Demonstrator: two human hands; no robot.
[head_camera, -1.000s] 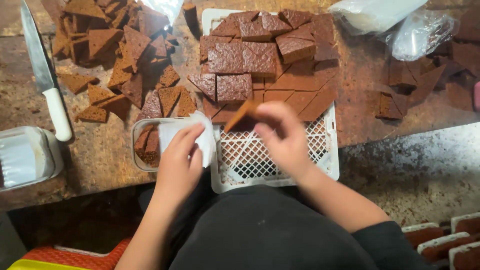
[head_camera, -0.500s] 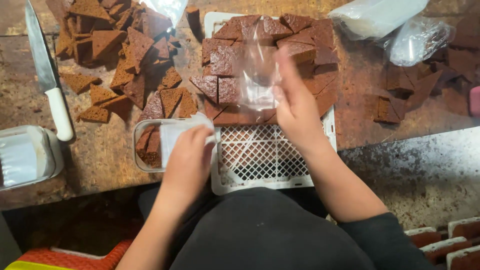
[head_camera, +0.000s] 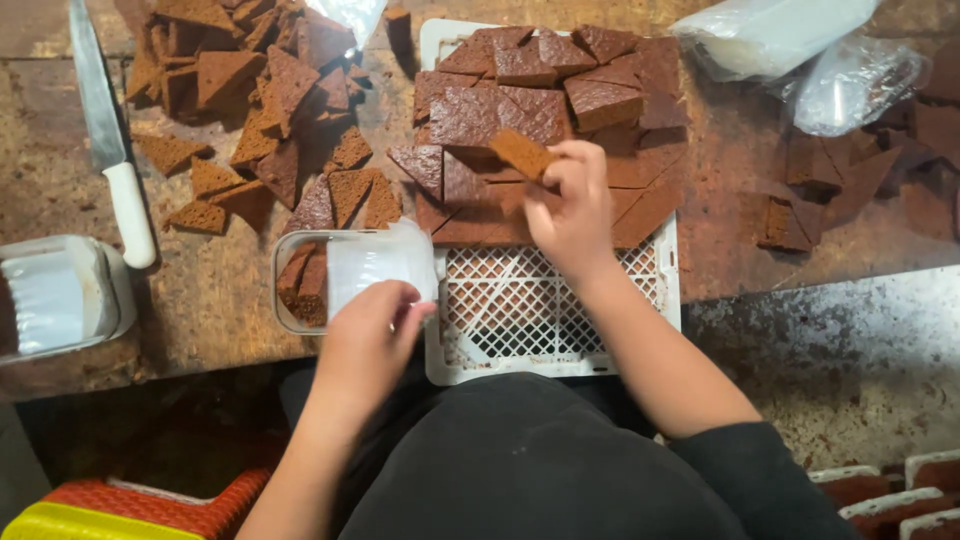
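While the left hand (head_camera: 368, 325) grips a clear plastic container (head_camera: 345, 272), the right hand (head_camera: 572, 205) pinches a brown cake piece (head_camera: 521, 153) (over the white tray (head_camera: 560, 330)).

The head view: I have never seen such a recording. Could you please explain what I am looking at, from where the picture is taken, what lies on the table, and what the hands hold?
There is no machine here. A person wears a camera on the head, so you look down at their own two bare hands.

The right hand holds a brown triangular cake piece above a white plastic crate stacked with flat brown pieces.

The left hand holds a clear plastic bag over a small clear tray that contains a few pieces.

On the worn table lie a heap of cut pieces, a white-handled knife, a clear plastic container, and clear bags at the top right.
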